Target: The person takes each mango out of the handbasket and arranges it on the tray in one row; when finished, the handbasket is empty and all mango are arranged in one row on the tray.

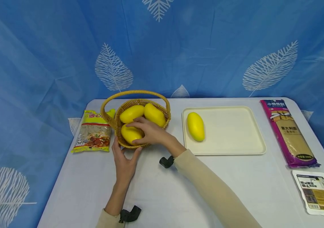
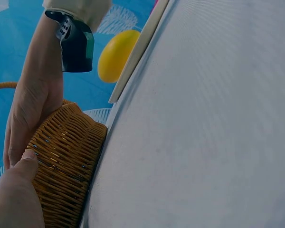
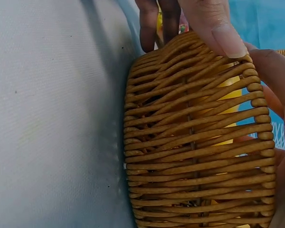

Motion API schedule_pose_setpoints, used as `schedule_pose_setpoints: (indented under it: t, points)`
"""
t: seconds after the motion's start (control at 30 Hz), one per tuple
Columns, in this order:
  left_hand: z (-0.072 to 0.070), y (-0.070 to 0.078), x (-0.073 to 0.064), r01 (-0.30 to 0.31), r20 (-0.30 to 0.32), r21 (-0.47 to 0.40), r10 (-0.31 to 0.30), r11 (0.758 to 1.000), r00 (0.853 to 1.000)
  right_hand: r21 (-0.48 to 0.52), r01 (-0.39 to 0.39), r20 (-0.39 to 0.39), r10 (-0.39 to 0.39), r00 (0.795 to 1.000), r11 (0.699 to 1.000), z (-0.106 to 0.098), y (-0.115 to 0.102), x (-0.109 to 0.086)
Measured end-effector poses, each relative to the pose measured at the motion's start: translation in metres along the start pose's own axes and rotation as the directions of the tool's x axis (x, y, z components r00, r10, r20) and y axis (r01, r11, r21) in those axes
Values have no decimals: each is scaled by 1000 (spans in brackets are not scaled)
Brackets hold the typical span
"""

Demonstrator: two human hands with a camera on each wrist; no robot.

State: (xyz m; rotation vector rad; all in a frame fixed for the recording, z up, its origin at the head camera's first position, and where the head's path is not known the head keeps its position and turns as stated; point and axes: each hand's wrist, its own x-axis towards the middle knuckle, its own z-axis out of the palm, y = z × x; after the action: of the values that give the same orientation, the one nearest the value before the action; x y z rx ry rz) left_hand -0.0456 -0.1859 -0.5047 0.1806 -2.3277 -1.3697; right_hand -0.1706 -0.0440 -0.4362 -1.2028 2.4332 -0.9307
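A makeshift tabletop filming set, room type unclear, is suggested by a blue leaf-print curtain (image 1: pixel 202 47) spanning nine through twelve to three o'clock around a white-topped table (image 1: pixel 156 190) reaching six o'clock.

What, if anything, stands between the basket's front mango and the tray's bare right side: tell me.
Sideways, the basket's rim comes first, then the tray's raised edge, then the mango at the tray's left end. Lifted high enough, the front mango could probably clear all three.
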Motion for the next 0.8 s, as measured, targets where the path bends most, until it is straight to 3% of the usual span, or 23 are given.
schedule_pose_setpoints:
  t: [0.53, 0.8]
  points:
    - [0, -2, -1, -31, -13, -7, 30, 1000, 999, -120, 14, 34, -10, 999, 993, 6, -1, 2]
    - [0, -1, -1, -7, -7, -3, 7, 1000, 1000, -108, 7, 41, -3, 999, 994, 6, -3, 0]
